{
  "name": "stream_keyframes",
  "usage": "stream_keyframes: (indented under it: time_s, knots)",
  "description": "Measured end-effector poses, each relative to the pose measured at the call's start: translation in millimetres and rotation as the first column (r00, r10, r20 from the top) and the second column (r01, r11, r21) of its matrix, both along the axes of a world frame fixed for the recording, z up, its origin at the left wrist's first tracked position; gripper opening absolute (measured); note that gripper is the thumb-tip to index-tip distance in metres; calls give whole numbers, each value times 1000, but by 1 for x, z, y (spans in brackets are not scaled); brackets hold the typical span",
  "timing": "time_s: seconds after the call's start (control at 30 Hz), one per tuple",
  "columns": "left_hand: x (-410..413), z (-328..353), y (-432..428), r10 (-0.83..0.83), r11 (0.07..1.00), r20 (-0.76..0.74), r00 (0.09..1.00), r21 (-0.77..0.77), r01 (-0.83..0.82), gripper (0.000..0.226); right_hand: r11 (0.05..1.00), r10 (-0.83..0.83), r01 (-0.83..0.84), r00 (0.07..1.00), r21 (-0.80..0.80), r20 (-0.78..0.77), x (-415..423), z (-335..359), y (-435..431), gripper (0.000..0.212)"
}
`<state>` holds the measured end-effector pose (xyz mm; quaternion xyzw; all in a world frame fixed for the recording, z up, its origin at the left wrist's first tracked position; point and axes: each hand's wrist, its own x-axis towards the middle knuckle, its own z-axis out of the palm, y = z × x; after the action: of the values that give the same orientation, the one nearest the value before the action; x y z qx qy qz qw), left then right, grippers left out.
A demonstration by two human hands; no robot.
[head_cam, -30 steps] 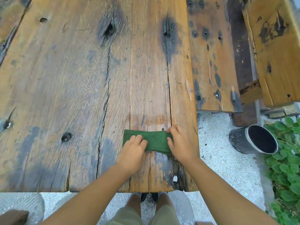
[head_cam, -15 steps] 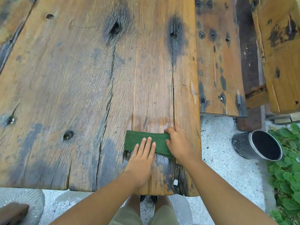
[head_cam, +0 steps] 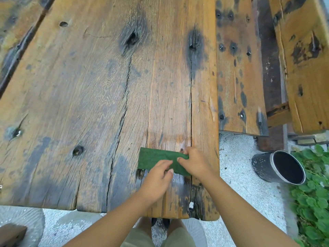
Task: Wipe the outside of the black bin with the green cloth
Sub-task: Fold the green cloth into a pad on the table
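You are pinching the right end of the green cloth (head_cam: 154, 157) in your right hand (head_cam: 195, 163), thumb on top. Your left hand (head_cam: 156, 179) is curling its fingers over the near edge, seemingly nipping it too. The cloth is lying folded flat at about 6 o'clock on the wooden table (head_cam: 89, 104), close to the near edge. It is looking thin, limp and light, so it is likely going to flop unless you are bunching it into a pad in one palm.

The black bin (head_cam: 261, 166) is lying on its side on the gravel ground (head_cam: 235, 175) at 3 o'clock from the cloth, off the table and well apart from both hands. It is probably a light, hard-walled thing that is going to roll under pressure. Its speckled wall is facing you, so judge on steadying it by the pale rim.

The table's right edge is standing between you and the bin. A bench (head_cam: 236, 68) is sitting at 1 o'clock, and leafy plants (head_cam: 313, 202) are crowding the bin's far side at 4 o'clock.
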<state>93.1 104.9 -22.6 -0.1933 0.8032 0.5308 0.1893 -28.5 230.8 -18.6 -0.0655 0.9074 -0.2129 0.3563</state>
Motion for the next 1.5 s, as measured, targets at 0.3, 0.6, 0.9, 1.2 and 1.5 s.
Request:
stream_keyframes:
  time_s: [0.3, 0.6, 0.9, 1.2, 1.5]
  knots:
    - [-2, 12, -32, 500, 777, 127, 856, 371, -509, 17, 809, -349, 526, 789, -262, 505, 24, 13, -55, 26]
    - [-10, -18, -71, 533, 841, 151, 833, 13, -541, 8, 697, -375, 678, 621, -232, 689, 28, 4, -73, 26]
    - [-9, -43, -87, 481, 868, 116, 869, -202, -454, 21, 773, -379, 614, 651, -162, 658, 21, -10, -75, 28]
    - [-14, -43, -104, 308, 936, 183, 934, -237, -262, 21, 853, -424, 520, 736, -39, 528, 14, -17, -70, 32]
    - [-44, -28, -100, -92, 940, 4, 996, -329, 88, 38, 958, -284, 286, 954, -10, 91, 29, -27, -67, 14]
